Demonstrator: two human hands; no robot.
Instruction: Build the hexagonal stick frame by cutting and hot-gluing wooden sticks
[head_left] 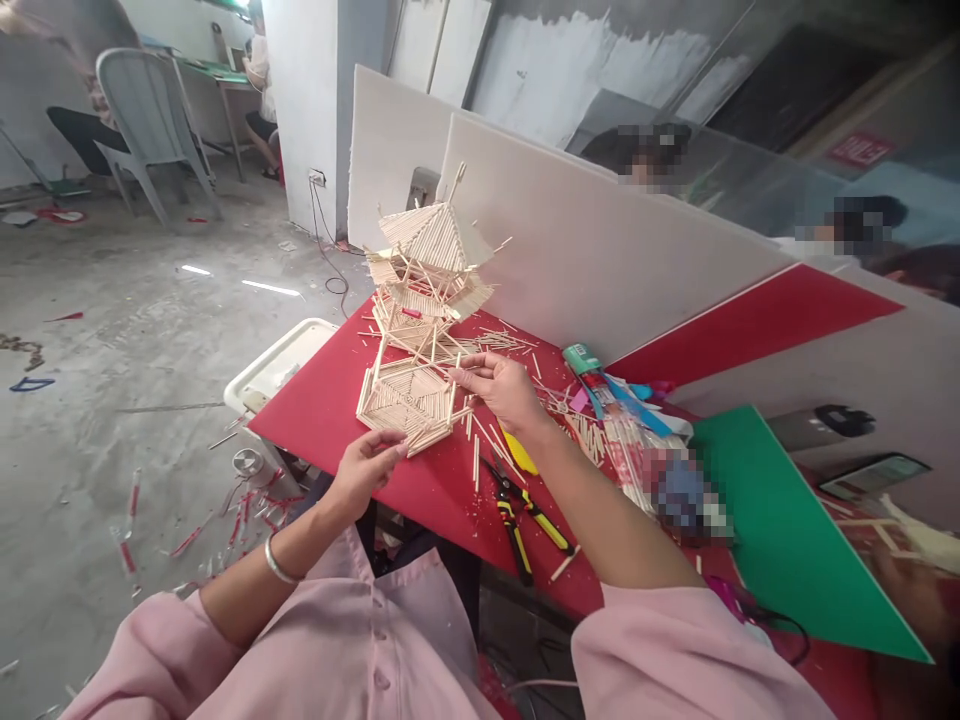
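A pagoda-like model (431, 240) built of thin wooden sticks stands on the red tabletop. Its tiered roofs rise at the back, and a flat hexagonal platform (409, 395) forms the near end. My left hand (364, 472) pinches at the front edge of that platform, thumb and forefinger close together. At the platform's right side, my right hand (504, 392) has its thumb and fingertips closed on a short wooden stick (459, 362). Yellow-and-black cutting pliers (525, 512) lie below my right hand, beside a yellow-handled tool (519, 452).
Loose sticks (495, 340) litter the red table (307, 415). A green-capped can (581, 358) and bagged sticks (626, 450) lie to the right, before a leaning green board (795, 530). White panels (562, 220) stand behind. A white stool (281, 360) is at left; people sit beyond.
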